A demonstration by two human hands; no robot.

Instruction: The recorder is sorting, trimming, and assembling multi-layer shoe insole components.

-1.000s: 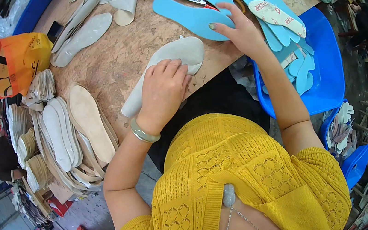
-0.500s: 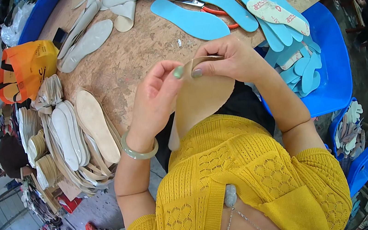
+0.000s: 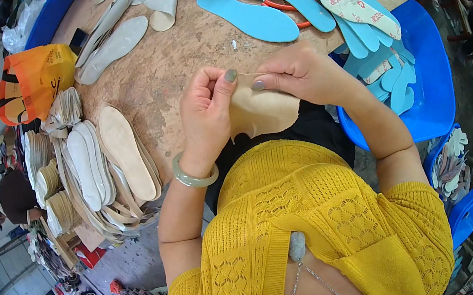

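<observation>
Over my lap, near the edge of the worktable, both hands pinch the upper edge of a thin beige insole point(image 3: 262, 113). My left hand point(image 3: 206, 105) grips it between thumb and bent fingers, with a pale bangle on that wrist. A short way along the same edge, my right hand point(image 3: 298, 77) holds it with the thumb on the near side. The sheet hangs down bent, its lower edge wavy; my left hand covers part of it. Beyond my hands lie blue insoles point(image 3: 249, 17) and red-handled scissors point(image 3: 280, 5) on the wooden table point(image 3: 176, 54).
To the left stand stacks of beige and white insoles point(image 3: 124, 153) and an orange bag point(image 3: 36, 81). Grey insole pieces point(image 3: 118, 46) lie at the far left. At right, a blue bin point(image 3: 428, 86) holds blue cut pieces. A person point(image 3: 16, 197) is farther off at left.
The insole's long lower end, which hung toward my left forearm, has swung out of sight behind my left hand. My left hand has shifted slightly right, and the edge between my hands looks straighter.
</observation>
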